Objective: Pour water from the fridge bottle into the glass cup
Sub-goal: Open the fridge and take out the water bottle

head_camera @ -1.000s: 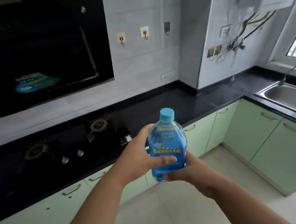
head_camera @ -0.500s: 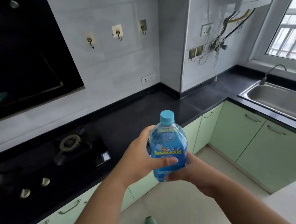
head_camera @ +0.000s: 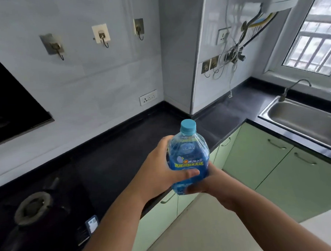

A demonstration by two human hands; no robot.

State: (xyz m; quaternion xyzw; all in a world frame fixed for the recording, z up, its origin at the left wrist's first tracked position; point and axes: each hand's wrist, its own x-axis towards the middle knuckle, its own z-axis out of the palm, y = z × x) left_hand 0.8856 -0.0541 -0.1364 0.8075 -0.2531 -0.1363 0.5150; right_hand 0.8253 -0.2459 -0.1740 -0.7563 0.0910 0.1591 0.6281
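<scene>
Bottle [head_camera: 188, 158] noted at centre of my head view, held upright in the air above the front edge of the black countertop [head_camera: 124, 152], cap [head_camera: 188, 126] on and light blue. The label is blue with yellow characters.

Left hand [head_camera: 159, 173]: I record it wrapped round the bottle's left side at label height, thumb laid across the front of the label, the other fingers hidden behind the bottle. Right hand [head_camera: 204, 182]: it cups the lower part of the bottle from the right and beneath, fingers curled against the base. Both hands have hold of the bottle.

Surroundings as I observe them: a gas burner [head_camera: 32, 206] sits on the countertop at lower left, well apart from the bottle. A steel sink [head_camera: 304, 122] with a curved tap [head_camera: 295, 87] lies at the right, under the window [head_camera: 314, 46]. Pale green cabinet doors [head_camera: 258, 159] run below the counter. Three wall hooks [head_camera: 101, 35] and a socket plate [head_camera: 148, 97] are fixed to the grey tiled wall.
</scene>
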